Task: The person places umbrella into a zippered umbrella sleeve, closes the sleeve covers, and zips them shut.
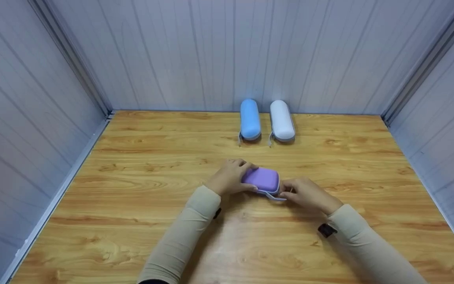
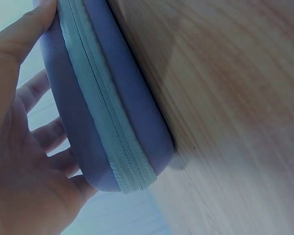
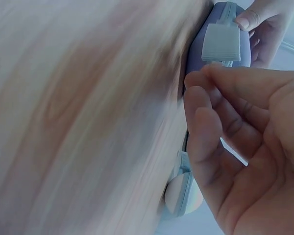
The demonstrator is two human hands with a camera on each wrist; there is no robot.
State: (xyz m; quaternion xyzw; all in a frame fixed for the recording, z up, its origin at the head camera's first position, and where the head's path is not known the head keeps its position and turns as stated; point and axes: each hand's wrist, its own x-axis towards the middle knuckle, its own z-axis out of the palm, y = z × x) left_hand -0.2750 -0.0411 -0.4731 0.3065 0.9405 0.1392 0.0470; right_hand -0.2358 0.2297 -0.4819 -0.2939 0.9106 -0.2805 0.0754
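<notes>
A small purple hard case (image 1: 265,179) with rounded corners lies on the wooden table. My left hand (image 1: 230,178) grips its left end, thumb on the near side and fingers over the far side. A pale zipper (image 2: 100,98) runs along the case's side in the left wrist view, its two edges together there. At the case's right end, my right hand (image 1: 307,194) pinches the zipper pull between thumb and forefinger; the fingertips mostly hide the pull. Just beside those fingertips, a pale wrist strap (image 3: 221,43) sticks out from the case.
Behind the purple case, a blue long case (image 1: 250,118) and a white long case (image 1: 282,119) lie side by side near the back wall (image 1: 172,55). Each has a short strap at its near end. Panel walls enclose the table (image 1: 140,177) at left, back and right.
</notes>
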